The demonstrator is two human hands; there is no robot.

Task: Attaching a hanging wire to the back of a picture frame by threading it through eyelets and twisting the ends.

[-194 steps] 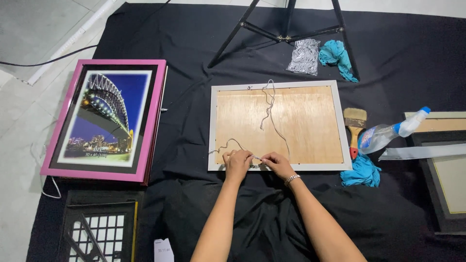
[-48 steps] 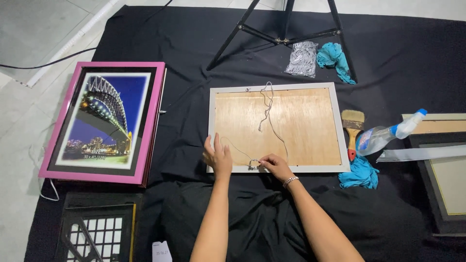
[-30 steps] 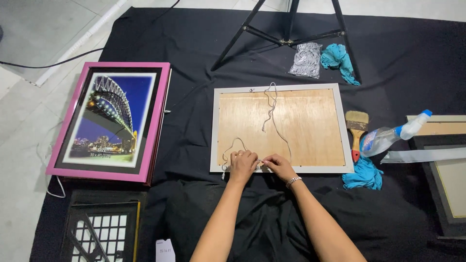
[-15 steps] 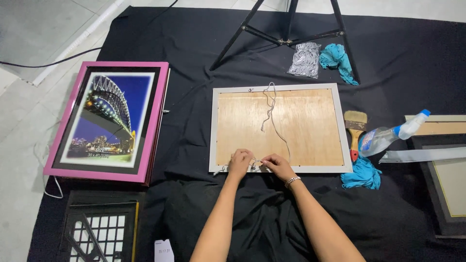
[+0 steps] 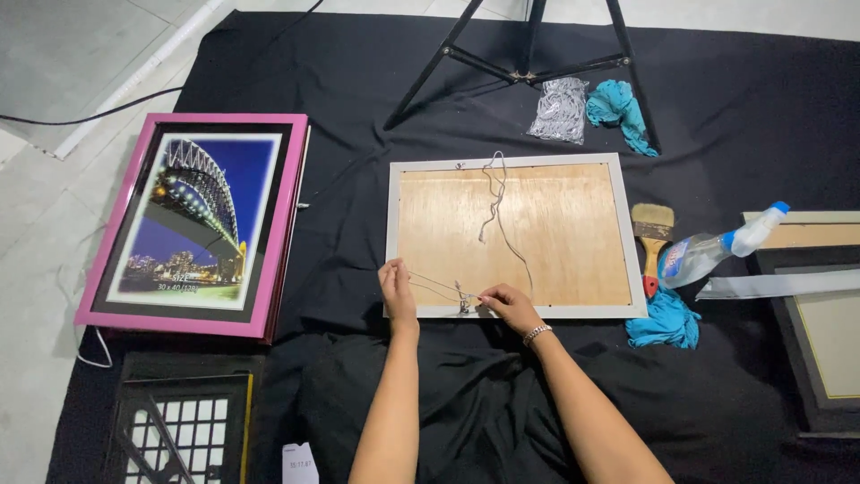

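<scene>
String (image 5: 439,285), thin and pale, runs taut between my two hands along the near edge of a white picture frame (image 5: 515,237) lying face down on black cloth (image 5: 340,233), its plywood back showing. My left hand (image 5: 397,289) pinches one end with fingers closed, at the frame's near left corner. My right hand (image 5: 508,305), a bracelet on its wrist, pinches the string just beside a small fitting on the near rail; its fingers are closed too. Beyond my right hand the string trails loosely across the plywood to the far rail.

Nothing lies between my hands and the frame. Nearer than my left hand, at the lower left, sits a dark frame with a grid pattern (image 5: 179,430). Well to the left of it lies a pink-framed picture of a lit bridge at night (image 5: 197,224).

To the right of my right hand, just past the frame's edge, lie a blue cloth (image 5: 665,321), a paintbrush (image 5: 651,235) and a spray bottle (image 5: 717,253) on its side. Farther right are more frames (image 5: 811,314).

Beyond the frame stand black tripod legs (image 5: 520,63), with a clear bag (image 5: 559,109) and a second blue cloth (image 5: 618,108) beside them.
</scene>
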